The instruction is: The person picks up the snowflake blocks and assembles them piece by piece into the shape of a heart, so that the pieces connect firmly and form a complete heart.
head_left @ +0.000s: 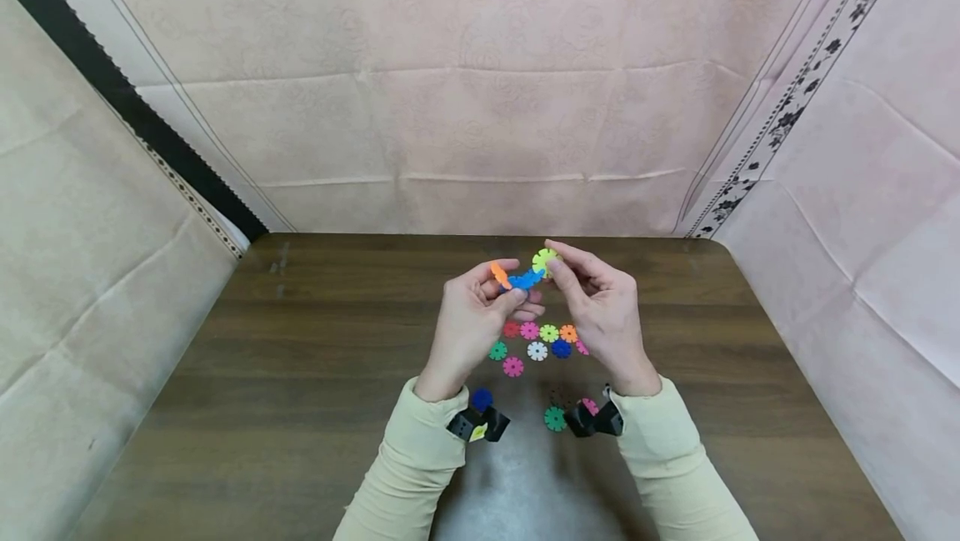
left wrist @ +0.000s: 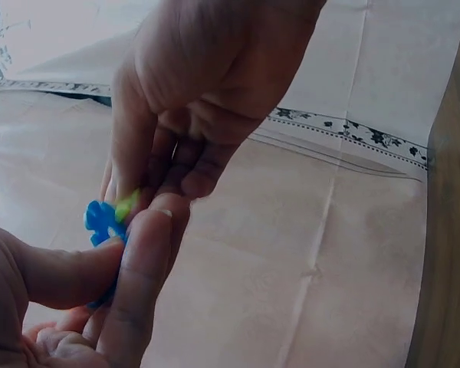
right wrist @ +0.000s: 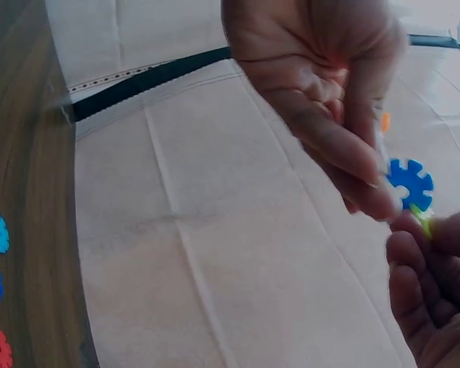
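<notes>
Above the wooden surface: both hands are up in the air with small notched discs between them, so any slip means a drop.
Left hand: thumb and fingers pinching the blue notched disc; might be more than one blue in there, honestly can't tell.
Orange notched disc: out at the left end, against the blue. If I squeeze too hard or twist, it could pop off.
Right hand: pinching the lime-yellow notched disc at the blue's right end.
Blue-to-yellow joint: edges meet, but I can't see whether the slots are locked. Pushing at a bad angle could make them skid past each other, or bend a tooth.
Loose notched discs: lying right below, so a dropped piece could scatter them or get lost among the colours.
Right wrist mount: just beside the green notched disc; lowering that arm carelessly could sweep it away.
</notes>
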The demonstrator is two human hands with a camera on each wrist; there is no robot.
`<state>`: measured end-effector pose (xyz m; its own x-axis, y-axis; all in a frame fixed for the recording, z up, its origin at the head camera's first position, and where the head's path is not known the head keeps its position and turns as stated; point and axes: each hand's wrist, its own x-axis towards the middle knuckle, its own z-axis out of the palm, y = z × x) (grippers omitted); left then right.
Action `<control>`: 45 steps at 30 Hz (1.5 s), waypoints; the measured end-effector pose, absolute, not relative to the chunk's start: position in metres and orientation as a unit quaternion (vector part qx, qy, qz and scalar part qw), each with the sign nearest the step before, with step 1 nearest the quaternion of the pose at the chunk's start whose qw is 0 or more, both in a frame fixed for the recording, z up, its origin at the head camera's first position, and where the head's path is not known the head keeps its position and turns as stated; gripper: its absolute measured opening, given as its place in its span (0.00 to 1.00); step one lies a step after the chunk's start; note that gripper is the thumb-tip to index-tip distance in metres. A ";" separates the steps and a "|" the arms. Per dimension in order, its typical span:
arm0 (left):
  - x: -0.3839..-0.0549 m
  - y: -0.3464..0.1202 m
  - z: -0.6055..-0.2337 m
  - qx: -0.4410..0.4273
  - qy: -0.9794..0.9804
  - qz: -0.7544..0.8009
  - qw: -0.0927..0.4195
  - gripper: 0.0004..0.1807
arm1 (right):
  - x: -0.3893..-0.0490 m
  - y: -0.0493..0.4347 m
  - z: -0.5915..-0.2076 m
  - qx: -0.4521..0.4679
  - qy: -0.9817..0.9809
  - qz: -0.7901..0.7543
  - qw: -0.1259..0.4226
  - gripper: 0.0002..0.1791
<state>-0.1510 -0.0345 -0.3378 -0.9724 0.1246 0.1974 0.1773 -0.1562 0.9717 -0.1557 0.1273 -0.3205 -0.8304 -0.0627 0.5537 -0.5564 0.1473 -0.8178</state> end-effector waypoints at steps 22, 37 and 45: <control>-0.157 -0.042 -0.350 -0.144 -0.546 -0.824 -0.040 0.20 | -0.157 0.130 -0.326 0.219 -0.749 0.603 0.166 0.15; -0.162 -0.043 -0.352 -0.095 -0.604 -0.791 -0.005 0.15 | -0.181 0.150 -0.357 0.189 -0.763 0.602 0.136 0.14; -0.162 -0.046 -0.351 -0.072 -0.607 -0.791 0.025 0.12 | -0.211 0.198 -0.411 0.083 -0.919 0.385 -0.017 0.16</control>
